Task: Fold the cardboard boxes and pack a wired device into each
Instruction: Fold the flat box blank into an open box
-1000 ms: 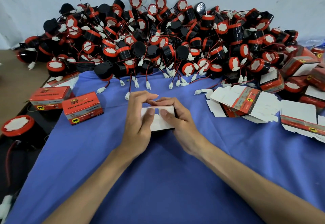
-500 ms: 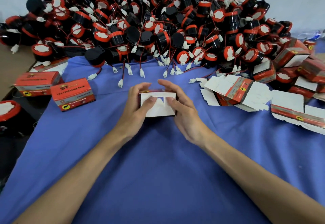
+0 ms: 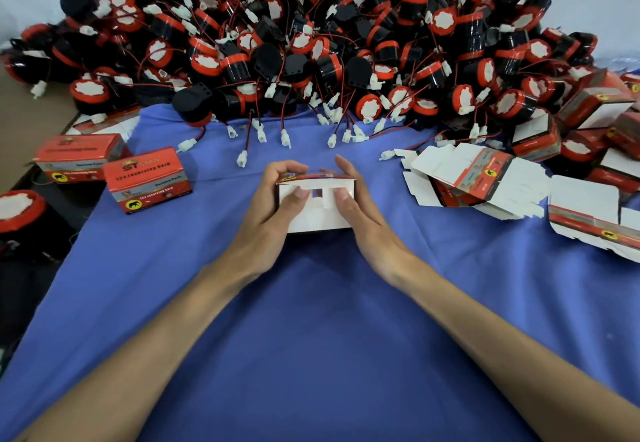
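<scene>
Head view: the half-folded box (image 3: pixel 317 213) sits mid-desk (image 3: pixel 311 320), in front of the pile of wired devices (image 3: pixel 311 43). The left hand (image 3: pixel 273 209) and right hand (image 3: pixel 363 213) each have a grip clamped round one end, thumbs pressing the white flaps. It's thin card, probably light and easy to crush, so holding the side edges seems smart. A second ago the fingers overlapped on top; now they're spread and the flap face shows.

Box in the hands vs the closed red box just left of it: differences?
The held box shows white flaps with a gap between them; the red box is closed, print outward. The left hand and right hand grip the held box; the red box lies untouched on the blue cloth. Both are red-printed cardboard.
</scene>
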Demonstrator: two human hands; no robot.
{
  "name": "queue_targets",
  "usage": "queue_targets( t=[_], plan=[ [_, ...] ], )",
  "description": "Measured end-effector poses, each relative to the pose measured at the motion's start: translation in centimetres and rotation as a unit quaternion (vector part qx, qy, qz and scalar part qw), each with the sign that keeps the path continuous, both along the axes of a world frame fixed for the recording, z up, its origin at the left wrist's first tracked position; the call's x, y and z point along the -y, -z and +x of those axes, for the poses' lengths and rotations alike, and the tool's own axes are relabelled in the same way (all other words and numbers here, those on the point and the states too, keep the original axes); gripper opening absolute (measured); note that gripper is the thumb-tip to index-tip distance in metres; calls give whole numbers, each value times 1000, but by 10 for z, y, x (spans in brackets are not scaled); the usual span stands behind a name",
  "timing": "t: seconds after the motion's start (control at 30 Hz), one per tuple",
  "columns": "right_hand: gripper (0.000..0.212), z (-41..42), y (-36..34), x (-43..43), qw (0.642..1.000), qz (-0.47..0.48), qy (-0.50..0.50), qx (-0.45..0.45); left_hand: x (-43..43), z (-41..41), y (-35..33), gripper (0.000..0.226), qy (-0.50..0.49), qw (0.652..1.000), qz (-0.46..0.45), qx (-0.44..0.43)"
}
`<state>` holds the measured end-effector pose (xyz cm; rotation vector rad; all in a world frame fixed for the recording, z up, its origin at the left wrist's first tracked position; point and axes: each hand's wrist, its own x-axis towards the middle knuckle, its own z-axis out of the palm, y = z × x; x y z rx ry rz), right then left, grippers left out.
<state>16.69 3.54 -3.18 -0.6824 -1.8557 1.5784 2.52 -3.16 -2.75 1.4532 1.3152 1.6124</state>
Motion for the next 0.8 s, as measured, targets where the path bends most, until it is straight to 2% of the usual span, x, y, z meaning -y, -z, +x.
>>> queue_targets(
  t=[0.1, 0.2, 0.43, 0.53, 0.6, 0.67, 0.73, 0.8],
  plan=[
    [35, 3, 1, 2, 1000, 20, -2, -7, 2, -1, 1, 21, -3, 1000, 3, -20],
    [30, 2, -1, 3, 999, 43, 9, -16, 1, -2, 1, 24, -7, 999, 11, -51],
    [34, 1, 1, -1, 998, 59, 8, -13, 0, -7, 4, 27, 28, 999, -5, -39],
    [42, -2, -2, 0, 998, 68, 11, 3, 0, -11, 2, 44, 37, 999, -10, -36],
    [47, -3, -4, 0, 988, 140, 51, 45, 2, -12, 2, 63, 29, 999, 2, -34],
    [53, -1, -6, -2, 963, 229, 107, 98, 2, -12, 3, 78, 25, 999, 10, -22],
    [55, 2, -9, -5, 953, 259, 123, 102, 1, -12, 2, 86, 17, 1000, 4, 0],
    [52, 3, -10, -6, 955, 253, 113, 102, -1, -12, 0, 83, 0, 1000, 0, -2]
  ],
)
